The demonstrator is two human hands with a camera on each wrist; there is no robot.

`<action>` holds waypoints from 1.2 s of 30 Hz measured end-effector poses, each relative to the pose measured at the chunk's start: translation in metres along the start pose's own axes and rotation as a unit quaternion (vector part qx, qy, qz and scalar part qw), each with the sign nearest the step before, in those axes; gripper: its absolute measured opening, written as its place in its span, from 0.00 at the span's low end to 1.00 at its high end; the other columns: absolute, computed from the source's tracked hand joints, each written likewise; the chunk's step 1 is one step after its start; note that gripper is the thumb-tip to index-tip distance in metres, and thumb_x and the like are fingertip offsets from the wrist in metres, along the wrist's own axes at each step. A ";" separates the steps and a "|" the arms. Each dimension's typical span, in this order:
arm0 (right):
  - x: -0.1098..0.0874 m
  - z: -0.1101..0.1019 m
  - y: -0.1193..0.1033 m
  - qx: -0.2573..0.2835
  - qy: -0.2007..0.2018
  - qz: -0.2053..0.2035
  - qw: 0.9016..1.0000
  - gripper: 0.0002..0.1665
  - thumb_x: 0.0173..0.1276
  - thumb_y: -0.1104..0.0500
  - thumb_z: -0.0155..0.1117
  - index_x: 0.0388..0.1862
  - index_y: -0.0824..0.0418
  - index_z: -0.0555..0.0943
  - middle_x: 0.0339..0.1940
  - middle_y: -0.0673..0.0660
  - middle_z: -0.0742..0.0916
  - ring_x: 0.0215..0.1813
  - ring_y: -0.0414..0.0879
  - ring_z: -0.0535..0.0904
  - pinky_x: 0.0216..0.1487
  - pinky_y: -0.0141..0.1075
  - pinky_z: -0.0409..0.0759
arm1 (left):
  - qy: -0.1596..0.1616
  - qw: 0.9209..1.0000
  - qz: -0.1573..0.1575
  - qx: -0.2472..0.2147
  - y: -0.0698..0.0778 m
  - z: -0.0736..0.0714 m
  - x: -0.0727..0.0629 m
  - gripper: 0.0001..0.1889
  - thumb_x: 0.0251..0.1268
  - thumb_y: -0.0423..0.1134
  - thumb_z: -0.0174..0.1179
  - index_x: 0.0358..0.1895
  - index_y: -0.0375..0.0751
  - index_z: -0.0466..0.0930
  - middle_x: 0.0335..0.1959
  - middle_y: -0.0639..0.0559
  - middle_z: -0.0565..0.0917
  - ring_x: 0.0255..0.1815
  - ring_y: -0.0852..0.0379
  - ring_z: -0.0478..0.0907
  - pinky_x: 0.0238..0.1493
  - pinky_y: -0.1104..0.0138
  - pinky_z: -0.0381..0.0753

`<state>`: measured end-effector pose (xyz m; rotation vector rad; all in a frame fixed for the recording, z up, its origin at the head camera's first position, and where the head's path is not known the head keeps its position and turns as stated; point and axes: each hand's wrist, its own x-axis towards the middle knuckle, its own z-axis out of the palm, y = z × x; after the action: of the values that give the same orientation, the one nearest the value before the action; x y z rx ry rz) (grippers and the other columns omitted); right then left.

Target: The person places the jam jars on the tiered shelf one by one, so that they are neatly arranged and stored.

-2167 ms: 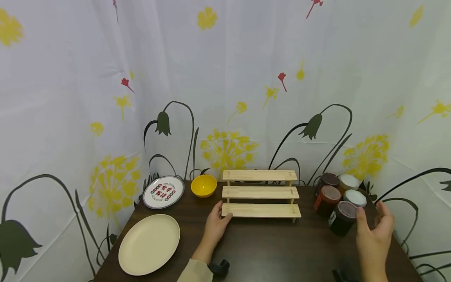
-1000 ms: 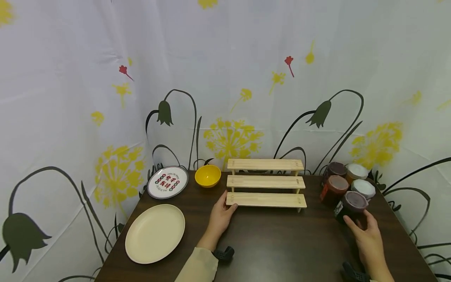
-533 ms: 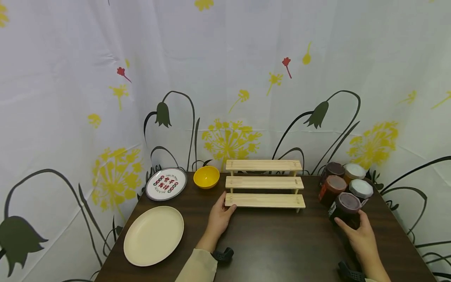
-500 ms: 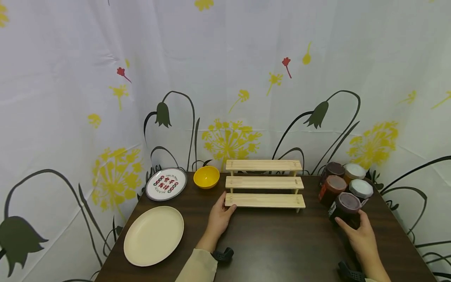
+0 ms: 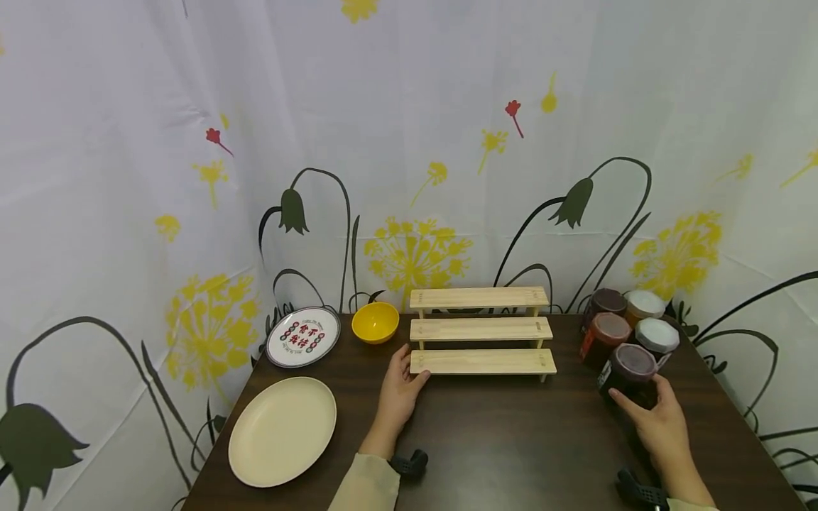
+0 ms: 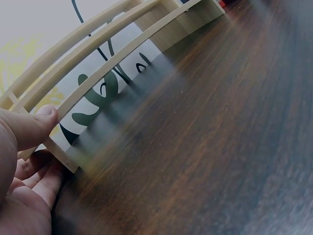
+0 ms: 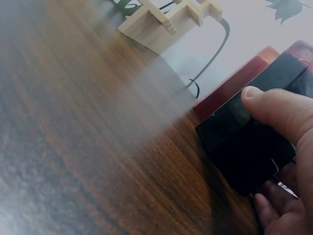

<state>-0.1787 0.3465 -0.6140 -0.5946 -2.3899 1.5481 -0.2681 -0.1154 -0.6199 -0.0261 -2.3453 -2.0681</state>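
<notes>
A three-step wooden display rack (image 5: 482, 328) stands at the back middle of the table. My left hand (image 5: 397, 399) holds the left end of its lowest board; in the left wrist view the thumb lies at the board's edge and the fingers are behind the side leg. On the right, my right hand (image 5: 661, 426) grips a dark glass jar (image 5: 633, 367) with a purplish lid, thumb on the near side. The right wrist view shows that jar (image 7: 239, 147) close over the wood, beside a red-brown jar (image 7: 234, 85). The fingers on its far side are partly hidden.
Behind the held jar cluster a red-brown jar (image 5: 603, 337), a dark jar (image 5: 607, 301) and two pale-lidded jars. Left of the rack are a yellow bowl (image 5: 375, 323), a white plate (image 5: 302, 336) with red characters and a cream oval plate (image 5: 282, 431). A flowered curtain (image 5: 409, 142) hangs behind.
My right hand has come in from the right of the jars and taken hold of the front dark jar. My left hand stays on the rack. The head view has shifted slightly.
</notes>
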 end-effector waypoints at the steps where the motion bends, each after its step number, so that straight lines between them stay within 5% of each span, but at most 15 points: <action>1: -0.001 0.001 -0.001 -0.002 0.009 -0.001 1.000 0.57 0.70 0.47 0.81 0.86 0.64 0.60 0.85 0.70 0.69 0.85 0.63 0.65 0.83 0.44 0.68 | 0.001 1.000 0.004 -0.003 0.001 0.000 0.000 0.40 0.77 0.34 0.69 0.85 0.35 0.59 0.80 0.33 0.74 0.82 0.38 0.71 0.83 0.40 0.66; 5: -0.003 0.005 -0.002 -0.002 0.044 -0.008 0.999 0.51 0.67 0.51 0.84 0.80 0.64 0.66 0.78 0.65 0.76 0.70 0.47 0.79 0.54 0.13 0.73 | 0.007 1.000 0.007 -0.001 0.002 0.001 0.001 0.36 0.76 0.33 0.69 0.82 0.33 0.64 0.78 0.32 0.75 0.81 0.37 0.73 0.82 0.40 0.68; 8: -0.006 0.005 -0.002 0.010 0.061 -0.019 0.998 0.48 0.64 0.53 0.86 0.76 0.64 0.70 0.71 0.61 0.80 0.60 0.32 0.81 0.48 0.11 0.75 | 0.009 1.000 0.003 0.001 0.003 0.002 0.002 0.35 0.76 0.32 0.69 0.81 0.33 0.65 0.78 0.32 0.76 0.80 0.37 0.73 0.82 0.40 0.68; 13: -0.008 0.004 -0.004 0.048 0.099 -0.030 0.993 0.38 0.63 0.56 0.87 0.68 0.56 0.76 0.52 0.42 0.85 0.47 0.27 0.79 0.42 0.16 0.78 | 0.012 1.000 0.001 0.000 0.005 0.005 0.006 0.35 0.75 0.32 0.70 0.81 0.34 0.67 0.76 0.34 0.78 0.77 0.39 0.76 0.81 0.42 0.71; 25: -0.014 0.011 -0.004 0.052 0.206 -0.077 0.974 0.33 0.59 0.58 0.89 0.60 0.53 0.81 0.41 0.38 0.83 0.41 0.35 0.78 0.38 0.17 0.73 | 0.009 1.000 0.010 0.025 0.001 -0.001 0.002 0.37 0.78 0.32 0.67 0.84 0.31 0.62 0.80 0.32 0.73 0.81 0.36 0.73 0.80 0.43 0.72; 36: -0.028 0.035 -0.030 0.063 0.217 -0.166 0.960 0.41 0.52 0.67 0.90 0.64 0.62 0.81 0.49 0.29 0.82 0.49 0.26 0.81 0.47 0.16 0.76 | -0.005 1.000 0.003 0.011 0.001 -0.002 0.000 0.38 0.79 0.32 0.65 0.85 0.32 0.60 0.83 0.31 0.68 0.82 0.36 0.71 0.80 0.44 0.71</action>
<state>-0.1740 0.2950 -0.6008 -0.4251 -1.9287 1.2603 -0.2678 -0.1171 -0.6187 -0.0426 -2.3707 -2.0448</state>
